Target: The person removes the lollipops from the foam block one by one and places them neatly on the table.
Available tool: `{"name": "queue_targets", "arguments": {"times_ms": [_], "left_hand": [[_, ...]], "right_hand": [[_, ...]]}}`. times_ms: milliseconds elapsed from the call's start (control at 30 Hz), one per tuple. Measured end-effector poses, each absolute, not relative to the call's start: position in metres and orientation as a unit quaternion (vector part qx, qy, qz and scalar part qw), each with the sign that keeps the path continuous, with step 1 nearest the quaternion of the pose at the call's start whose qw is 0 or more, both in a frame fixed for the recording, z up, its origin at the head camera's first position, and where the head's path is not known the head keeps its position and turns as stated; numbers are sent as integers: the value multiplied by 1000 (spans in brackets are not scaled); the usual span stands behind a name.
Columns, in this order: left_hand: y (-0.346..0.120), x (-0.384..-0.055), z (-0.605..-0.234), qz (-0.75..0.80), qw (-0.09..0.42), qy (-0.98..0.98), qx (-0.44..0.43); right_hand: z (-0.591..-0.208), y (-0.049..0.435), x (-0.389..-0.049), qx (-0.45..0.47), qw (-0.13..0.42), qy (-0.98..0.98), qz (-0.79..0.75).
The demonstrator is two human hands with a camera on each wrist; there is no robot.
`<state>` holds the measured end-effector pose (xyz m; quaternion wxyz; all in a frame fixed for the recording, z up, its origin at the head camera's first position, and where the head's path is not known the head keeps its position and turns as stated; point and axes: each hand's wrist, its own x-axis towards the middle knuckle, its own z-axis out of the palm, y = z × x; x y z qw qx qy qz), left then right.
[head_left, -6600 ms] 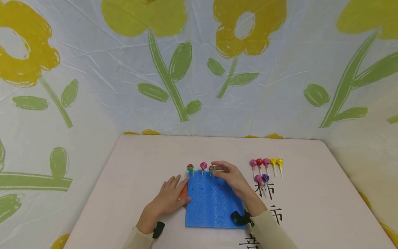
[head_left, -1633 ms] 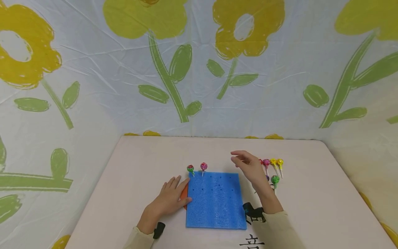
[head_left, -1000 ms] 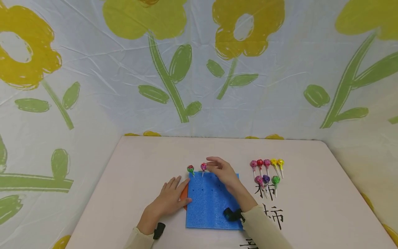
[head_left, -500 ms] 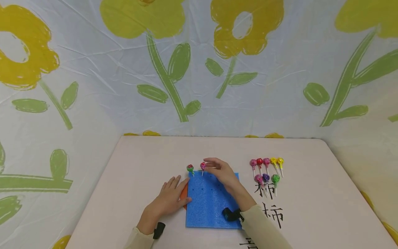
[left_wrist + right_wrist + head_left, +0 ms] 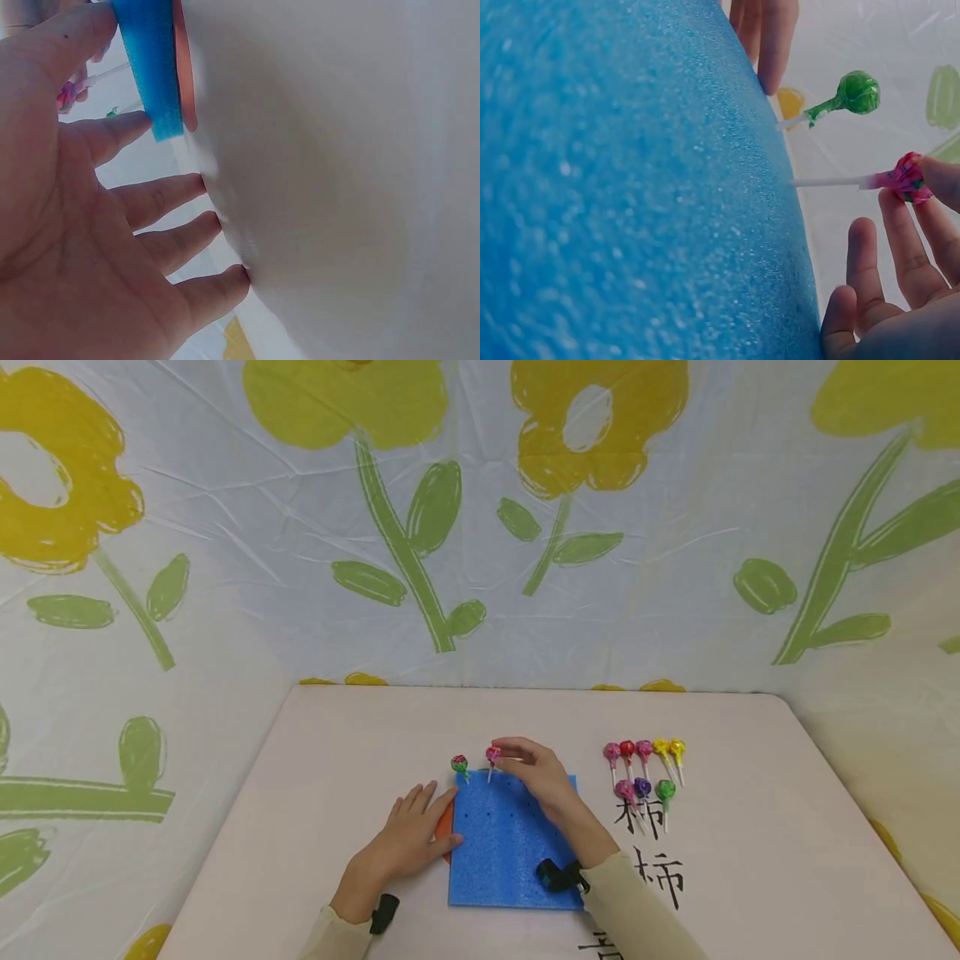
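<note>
A blue foam board [image 5: 495, 860] with rows of small holes lies on the table. Two lollipops stand in its far row: a green-and-red one [image 5: 459, 764] at the corner and a pink one [image 5: 492, 755] beside it. My right hand [image 5: 538, 777] pinches the pink lollipop's wrapped head between thumb and fingers; in the right wrist view its white stick [image 5: 832, 181] meets the foam. My left hand [image 5: 408, 835] rests with spread, straight fingers at the board's left edge, index finger and thumb touching it.
Several lollipops lie in two rows at the right, including a yellow one [image 5: 677, 750] and a green one [image 5: 665, 792]. Black printed characters [image 5: 660, 877] mark the table nearby. An orange piece [image 5: 444, 831] shows under the board's left edge. Flowered cloth [image 5: 675, 610] hangs behind.
A third lollipop has left the board, and a green one now lies in the right-hand group. My right hand came back left and took hold of the pink lollipop, whose head has risen slightly.
</note>
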<state>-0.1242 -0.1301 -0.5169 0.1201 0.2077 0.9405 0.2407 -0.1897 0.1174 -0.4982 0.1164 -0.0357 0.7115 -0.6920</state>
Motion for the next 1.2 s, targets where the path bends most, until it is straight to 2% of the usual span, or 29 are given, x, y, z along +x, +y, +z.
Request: {"name": "queue_targets", "arguments": {"times_ms": [467, 1200], "left_hand": [[-130, -126, -518, 239, 119, 942, 204], [-131, -126, -518, 245, 123, 939, 209]], "right_hand": [[-488, 138, -186, -21, 97, 695, -712], [-469, 212, -168, 35, 36, 761, -646]]}}
